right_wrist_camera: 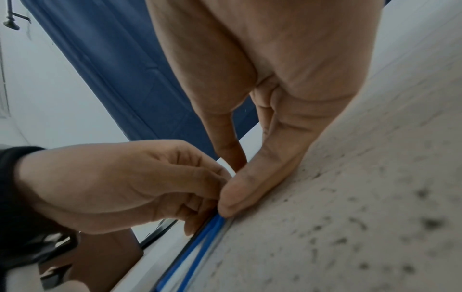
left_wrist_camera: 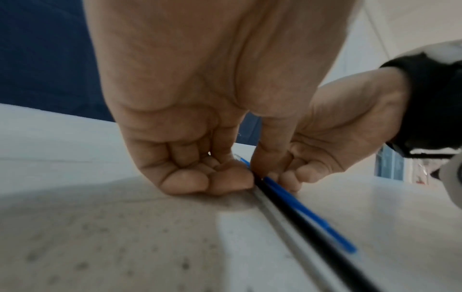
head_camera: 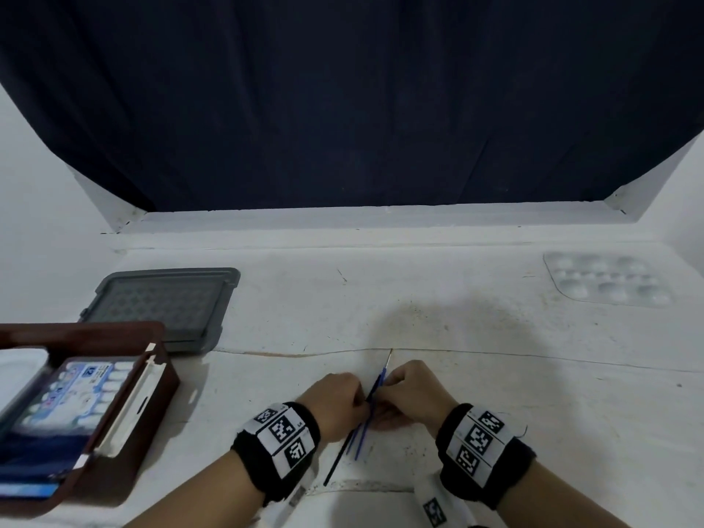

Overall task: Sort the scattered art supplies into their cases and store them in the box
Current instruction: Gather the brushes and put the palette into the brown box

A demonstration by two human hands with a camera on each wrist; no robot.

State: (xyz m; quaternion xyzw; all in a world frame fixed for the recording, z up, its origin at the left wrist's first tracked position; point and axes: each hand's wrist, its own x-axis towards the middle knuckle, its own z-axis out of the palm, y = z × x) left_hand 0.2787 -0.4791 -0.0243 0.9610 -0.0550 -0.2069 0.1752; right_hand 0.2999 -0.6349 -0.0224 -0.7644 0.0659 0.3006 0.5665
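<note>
1. The thin blue and black paint brushes (head_camera: 368,405) lie in a small bunch on the white bench (head_camera: 495,394), near its front edge and about in the middle.
2. The left hand (head_camera: 335,403) and the right hand (head_camera: 413,392) sit close together, one on each side of the bunch. Both have curled fingers that pinch the brushes down low, right at the bench top.
3. I think the step now is to gather the brushes and lift them as one bunch.
4. To do it well, squeeze them side by side first, so none rolls away. Hold near the middle, so the long ends do not tip.
5. Both wrists point toward the back edge, knuckles up, fingertips (left_wrist_camera: 225,177) down on the bench.
6. The open brown wooden box (head_camera: 125,405) with a paint set inside waits at the left front corner. The grey plastic lid (head_camera: 167,302) lies behind it. A clear plastic palette (head_camera: 605,278) sits at the far right corner.
</note>
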